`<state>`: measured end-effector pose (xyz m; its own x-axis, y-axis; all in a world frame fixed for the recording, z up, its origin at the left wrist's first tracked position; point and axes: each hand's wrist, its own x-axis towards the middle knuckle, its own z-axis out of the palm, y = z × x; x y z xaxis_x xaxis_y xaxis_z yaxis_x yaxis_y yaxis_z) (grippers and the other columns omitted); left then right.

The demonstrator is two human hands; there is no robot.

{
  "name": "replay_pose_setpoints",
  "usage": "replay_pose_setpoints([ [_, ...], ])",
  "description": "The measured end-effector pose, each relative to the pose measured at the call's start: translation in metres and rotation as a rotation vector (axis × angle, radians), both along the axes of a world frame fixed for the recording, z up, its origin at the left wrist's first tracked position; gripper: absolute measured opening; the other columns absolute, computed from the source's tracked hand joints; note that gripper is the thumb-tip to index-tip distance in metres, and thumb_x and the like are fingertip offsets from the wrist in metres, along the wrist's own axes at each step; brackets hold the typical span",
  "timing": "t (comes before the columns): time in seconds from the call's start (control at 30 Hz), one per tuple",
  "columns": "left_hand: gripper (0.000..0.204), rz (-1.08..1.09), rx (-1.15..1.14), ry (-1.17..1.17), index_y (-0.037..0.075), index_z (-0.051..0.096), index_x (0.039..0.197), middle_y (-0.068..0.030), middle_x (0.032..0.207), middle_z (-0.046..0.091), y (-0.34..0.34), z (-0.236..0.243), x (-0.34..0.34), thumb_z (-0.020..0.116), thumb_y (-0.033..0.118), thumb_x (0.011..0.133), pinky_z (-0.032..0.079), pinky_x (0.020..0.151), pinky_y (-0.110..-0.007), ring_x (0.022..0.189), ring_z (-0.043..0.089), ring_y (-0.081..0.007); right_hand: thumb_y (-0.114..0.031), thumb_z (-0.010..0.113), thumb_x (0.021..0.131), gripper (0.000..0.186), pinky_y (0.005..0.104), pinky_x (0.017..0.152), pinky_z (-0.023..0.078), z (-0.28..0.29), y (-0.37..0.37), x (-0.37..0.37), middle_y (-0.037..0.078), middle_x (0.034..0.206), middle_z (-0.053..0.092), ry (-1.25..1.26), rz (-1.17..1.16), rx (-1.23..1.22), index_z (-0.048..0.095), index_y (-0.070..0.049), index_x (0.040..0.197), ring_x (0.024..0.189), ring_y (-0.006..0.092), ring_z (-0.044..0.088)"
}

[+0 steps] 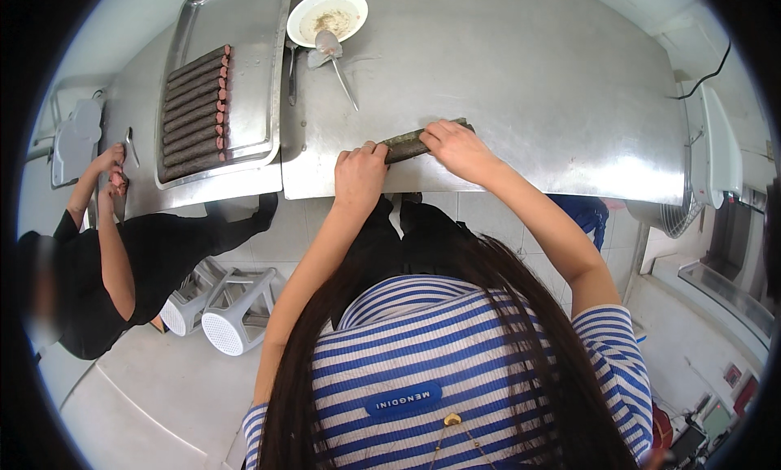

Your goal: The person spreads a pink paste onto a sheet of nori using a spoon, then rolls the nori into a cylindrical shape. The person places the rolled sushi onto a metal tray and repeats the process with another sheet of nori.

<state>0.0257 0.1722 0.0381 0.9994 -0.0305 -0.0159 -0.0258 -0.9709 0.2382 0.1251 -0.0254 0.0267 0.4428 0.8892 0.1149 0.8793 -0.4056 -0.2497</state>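
Observation:
A dark green seaweed roll [404, 147] lies near the front edge of the steel table, tilted up slightly toward its right end. My left hand [360, 176] is closed on its left end. My right hand [457, 149] grips it close to the right end, fingers bent over the top. Part of the roll is hidden beneath the fingers. To the left, a steel tray [244, 19] holds several finished-looking seaweed rolls [191, 116] stacked side by side, pink filling showing at their right ends.
Beyond my hands stands a white bowl [362, 6] with pale liquid. A thin-handled utensil [346, 84] rests against it. Another metal utensil [292, 76] lies beside the tray. At far left a co-worker's hands [112, 165] hold something pink. Plastic stools [232, 319] stand behind the table's edge.

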Motion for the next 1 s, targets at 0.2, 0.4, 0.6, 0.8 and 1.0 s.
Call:
replay_pose_setpoints([
  [0.2, 0.023, -0.070, -0.018, -0.024, 0.010, 0.064, 0.091, -0.0046, 0.085, 0.063, -0.011, -0.002, 0.006, 0.074, 0.016, 0.071, 0.047, 0.074, -0.036, 0.080, 0.064, -0.0223, -0.010, 0.070, 0.073, 0.035, 0.0384, 0.090, 0.047, 0.025, -0.011, 0.002, 0.010, 0.102, 0.058, 0.151, -0.110, -0.153, 0.060, -0.001, 0.105, 0.100, 0.0292, 0.057],
  [0.4, 0.021, -0.266, -0.003, -0.055, 0.010, 0.062, 0.089, -0.0045, 0.087, 0.063, -0.009, -0.008, 0.051, 0.072, 0.012, 0.070, 0.046, 0.080, -0.036, 0.085, 0.064, -0.0230, -0.005, 0.067, 0.073, 0.034, 0.0401, 0.086, 0.049, 0.001, 0.005, -0.006, 0.011, 0.104, 0.056, 0.302, -0.174, 0.138, 0.060, -0.001, 0.106, 0.100, 0.0309, 0.057],
  [0.6, 0.047, -0.146, -0.068, -0.433, 0.005, 0.053, 0.119, -0.0112, 0.126, 0.052, -0.006, -0.010, 0.096, 0.065, 0.003, 0.074, 0.043, 0.094, -0.041, 0.110, 0.054, -0.0303, -0.005, 0.066, 0.069, 0.031, 0.0436, 0.080, 0.051, -0.018, 0.032, 0.011, 0.018, 0.095, 0.061, 0.257, -0.666, 0.319, 0.065, 0.002, 0.100, 0.089, 0.0357, 0.061],
  [0.8, 0.054, -0.073, -0.406, -0.288, 0.000, 0.042, 0.133, -0.0156, 0.140, 0.039, -0.016, -0.035, 0.056, 0.058, 0.002, 0.081, 0.039, 0.102, -0.043, 0.122, 0.046, -0.0351, -0.009, 0.065, 0.072, 0.035, 0.0433, 0.081, 0.050, -0.007, 0.073, 0.026, 0.021, 0.101, 0.063, 0.350, -0.899, 0.313, 0.066, 0.002, 0.105, 0.091, 0.0371, 0.062],
  [1.0, 0.063, -0.066, -0.488, -0.270, -0.001, 0.037, 0.137, -0.0151, 0.146, 0.032, -0.011, -0.049, 0.058, 0.061, 0.004, 0.079, 0.035, 0.108, -0.042, 0.129, 0.039, -0.0360, -0.009, 0.060, 0.072, 0.041, 0.0416, 0.087, 0.049, -0.013, 0.080, 0.031, 0.021, 0.109, 0.062, 0.438, -0.825, 0.399, 0.064, 0.003, 0.111, 0.098, 0.0374, 0.061],
])
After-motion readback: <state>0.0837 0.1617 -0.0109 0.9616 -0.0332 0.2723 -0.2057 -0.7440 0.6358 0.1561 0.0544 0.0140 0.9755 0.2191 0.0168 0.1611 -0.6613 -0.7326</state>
